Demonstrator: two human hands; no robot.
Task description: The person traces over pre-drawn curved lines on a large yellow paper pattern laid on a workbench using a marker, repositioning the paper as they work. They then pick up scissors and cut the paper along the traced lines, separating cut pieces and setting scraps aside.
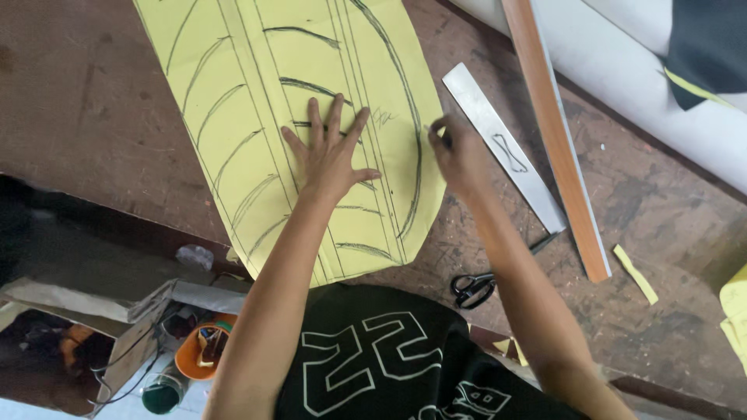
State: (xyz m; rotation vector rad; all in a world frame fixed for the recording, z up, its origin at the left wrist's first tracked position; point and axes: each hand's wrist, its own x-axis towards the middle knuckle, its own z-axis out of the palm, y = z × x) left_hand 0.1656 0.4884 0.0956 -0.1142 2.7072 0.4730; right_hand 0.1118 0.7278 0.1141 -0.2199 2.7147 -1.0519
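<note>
Yellow paper pattern (249,93) | left hand (331,155) flat on it | right hand (459,159) at edge

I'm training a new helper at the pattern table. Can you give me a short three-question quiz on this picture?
1. True or false: the left hand lies flat, fingers spread, on the yellow paper pattern.
2. Where is the right hand? A) on the scissors B) at the pattern's right edge C) on the wooden strip
3. What lies on the table between the metal ruler and the person's right forearm, near the bottom of the ruler?

Key: 1 true. 2 B. 3 the black-handled scissors.
</note>
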